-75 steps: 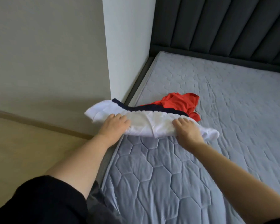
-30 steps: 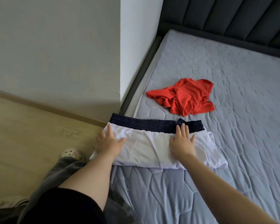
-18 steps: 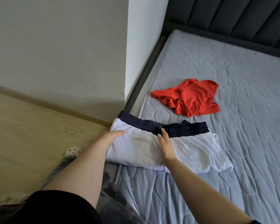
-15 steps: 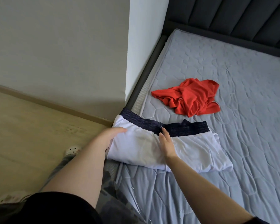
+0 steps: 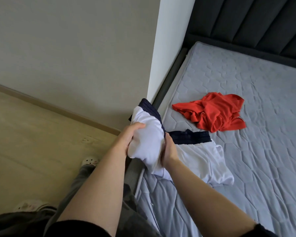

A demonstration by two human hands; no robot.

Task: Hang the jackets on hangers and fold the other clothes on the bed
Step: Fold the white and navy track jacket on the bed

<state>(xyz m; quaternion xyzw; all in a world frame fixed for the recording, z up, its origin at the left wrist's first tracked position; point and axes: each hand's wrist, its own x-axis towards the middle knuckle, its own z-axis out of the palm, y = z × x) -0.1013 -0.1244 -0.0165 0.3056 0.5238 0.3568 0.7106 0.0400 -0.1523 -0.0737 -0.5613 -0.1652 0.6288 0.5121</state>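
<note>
White shorts with a navy waistband lie at the near left edge of the bed. Their left half is lifted off the mattress and tilted up toward the right half. My left hand grips that raised left end. My right hand stands edge-on against the shorts' middle, at the crease between the raised half and the flat half. A crumpled red garment lies farther back on the mattress, apart from the shorts.
A white wall corner stands right behind the shorts, beside the bed's dark frame. The dark padded headboard runs along the far side. Wooden floor lies to the left, with my feet in light clogs.
The shorts lay flat under both hands. My left hand has since gripped their left end and lifted it up, while my right hand moved to the middle and turned on edge.
</note>
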